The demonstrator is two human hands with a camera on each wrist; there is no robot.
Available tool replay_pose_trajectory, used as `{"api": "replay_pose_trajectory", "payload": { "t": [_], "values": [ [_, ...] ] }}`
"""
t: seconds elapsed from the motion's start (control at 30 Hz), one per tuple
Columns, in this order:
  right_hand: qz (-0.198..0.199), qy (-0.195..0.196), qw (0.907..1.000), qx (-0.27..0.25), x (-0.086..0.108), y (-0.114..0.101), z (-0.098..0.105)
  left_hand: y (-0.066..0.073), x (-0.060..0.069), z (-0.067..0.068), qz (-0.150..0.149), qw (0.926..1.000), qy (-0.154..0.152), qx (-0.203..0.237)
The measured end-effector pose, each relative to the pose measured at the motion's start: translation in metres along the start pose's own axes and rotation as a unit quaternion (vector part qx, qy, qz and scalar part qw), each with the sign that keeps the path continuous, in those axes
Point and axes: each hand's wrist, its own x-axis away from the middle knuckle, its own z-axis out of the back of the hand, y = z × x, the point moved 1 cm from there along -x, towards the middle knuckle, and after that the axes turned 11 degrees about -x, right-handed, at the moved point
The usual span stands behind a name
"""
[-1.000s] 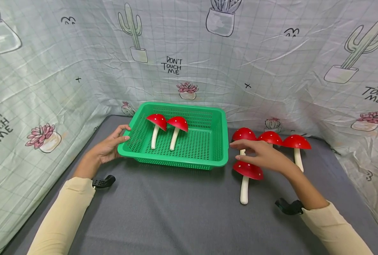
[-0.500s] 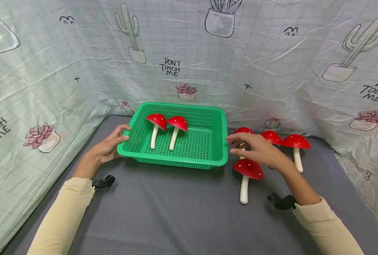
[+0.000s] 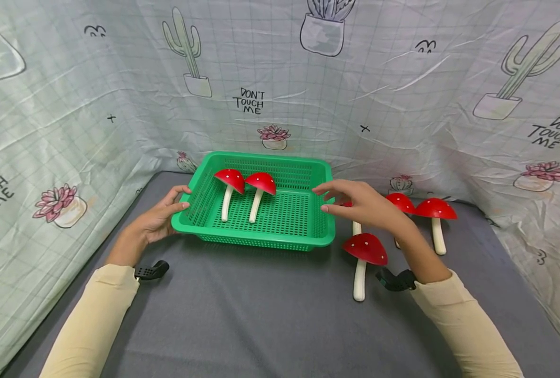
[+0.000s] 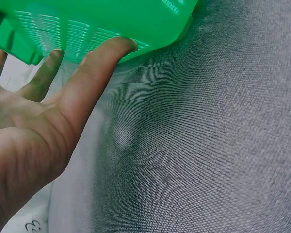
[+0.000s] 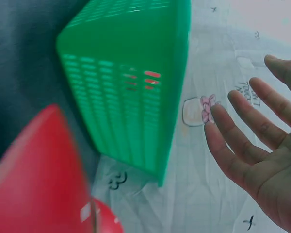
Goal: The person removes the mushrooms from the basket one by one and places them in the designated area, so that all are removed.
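A green plastic basket (image 3: 251, 239) stands on the grey cloth. Inside it, toward the left, lie two toy mushrooms: one red-capped mushroom (image 3: 229, 181) and a second mushroom (image 3: 261, 184), both with white stems. At the basket's left end is my left hand (image 3: 159, 218); in the left wrist view its straight thumb and fingers rest against the outer wall. My right hand (image 3: 362, 202) hovers over the basket's right rim, fingers spread and holding nothing in the right wrist view. Nearest below it lies another mushroom (image 3: 365, 251), and one behind is mostly hidden by the hand.
Two more mushrooms lie farther right: one partly covered mushroom (image 3: 400, 202) and one mushroom (image 3: 436, 210) in full view. A cactus-print curtain (image 3: 393, 94) encloses the back and sides. Grey cloth (image 3: 242, 304) covers the surface in front of the basket.
My right hand has moved left from above the loose mushrooms to the basket's right rim. The left hand stays at the basket's left end. The head view has shifted slightly.
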Motion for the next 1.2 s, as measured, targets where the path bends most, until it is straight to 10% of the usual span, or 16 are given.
{"api": "replay_pose_trajectory", "payload": {
  "t": [0.63,1.2],
  "values": [
    [-0.004,-0.114,0.9935,0.007,-0.086,-0.011,-0.005,0.0,0.0,-0.001,0.001,1.0,-0.003,0.0],
    [-0.017,-0.128,0.9914,-0.023,-0.136,-0.014,-0.014,0.001,0.001,-0.001,0.005,0.9999,0.011,-0.01]
  ]
}}
